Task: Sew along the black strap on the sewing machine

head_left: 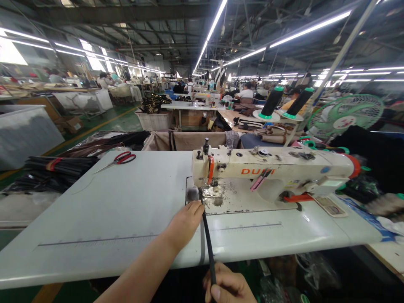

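A narrow black strap (208, 235) runs from under the needle area of a white sewing machine (233, 168) down over the table's front edge. My left hand (186, 221) rests on the table close to the presser foot, its fingers together and pressed on the strap's upper part. Below the table edge, my right hand (229, 284) pinches the strap's lower part between thumb and fingers. The far end of the strap is hidden at the machine head.
Red-handled scissors (124, 158) lie on the white sewing table (126, 202) at its back left. Bundled black strips (59, 170) are stacked left of it. Two black thread cones (272, 102) and a green fan (345, 115) stand behind the machine. Other people sit farther back.
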The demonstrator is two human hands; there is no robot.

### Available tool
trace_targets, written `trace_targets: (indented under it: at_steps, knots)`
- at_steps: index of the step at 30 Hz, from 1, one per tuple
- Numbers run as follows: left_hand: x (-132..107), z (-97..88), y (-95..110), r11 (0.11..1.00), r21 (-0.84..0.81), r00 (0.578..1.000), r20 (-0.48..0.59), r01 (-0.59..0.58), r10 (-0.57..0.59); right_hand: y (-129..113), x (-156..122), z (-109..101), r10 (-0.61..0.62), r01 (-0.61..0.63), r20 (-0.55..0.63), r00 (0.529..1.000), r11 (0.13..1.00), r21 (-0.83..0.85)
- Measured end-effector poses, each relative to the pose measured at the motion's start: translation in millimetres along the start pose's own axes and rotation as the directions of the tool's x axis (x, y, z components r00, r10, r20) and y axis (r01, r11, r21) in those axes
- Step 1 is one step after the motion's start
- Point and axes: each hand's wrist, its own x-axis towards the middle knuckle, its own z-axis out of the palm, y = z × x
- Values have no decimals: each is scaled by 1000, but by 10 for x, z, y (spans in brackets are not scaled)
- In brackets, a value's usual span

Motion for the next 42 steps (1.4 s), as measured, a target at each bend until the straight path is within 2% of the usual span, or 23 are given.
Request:
trace_targets:
  at_steps: [2, 4, 6, 8, 11, 14, 17, 23, 36, 42]
  knots:
    - [12, -28, -1, 1000, -21, 1000, 0, 6, -6, 35, 32, 5, -41, 41, -23, 999, 999, -17]
    - [23, -49, -1, 1000, -28, 1000, 1, 7, -7, 104, 60, 19, -30, 26, -87, 996, 999, -46]
    - [29, -62, -2, 1000, -24, 1000, 2, 2, -2, 174, 80, 37, 27, -34, -163, 986, 998, -45]
    - [32, -69, -5, 1000, -23, 1000, 4, 6, -6, 204, 91, 56, 112, -107, -200, 973, 994, 36]
    - [36, -88, -6, 998, -49, 999, 0, 32, -32, 127, 76, 89, 191, -168, -188, 963, 976, 136]
    - [43, -135, 4, 995, -76, 998, 3, 64, -64, -47, 0, 129, 212, -201, -192, 958, 977, 73]
    - [58, -182, 4, 991, -92, 994, 65, 93, -88, -178, -104, 155, 255, -247, -239, 937, 967, 62]
    - [65, -188, -21, 988, -113, 987, 135, 105, -90, -202, -255, 159, 336, -315, -172, 926, 939, 140]
    - [13, -122, -13, 997, -61, 996, 81, 43, -38, -281, -209, 208, 244, -228, -150, 958, 967, 113]
    - [-9, -83, -15, 999, -40, 999, -25, 25, -26, -177, -230, 195, 206, -193, -132, 970, 976, 104]
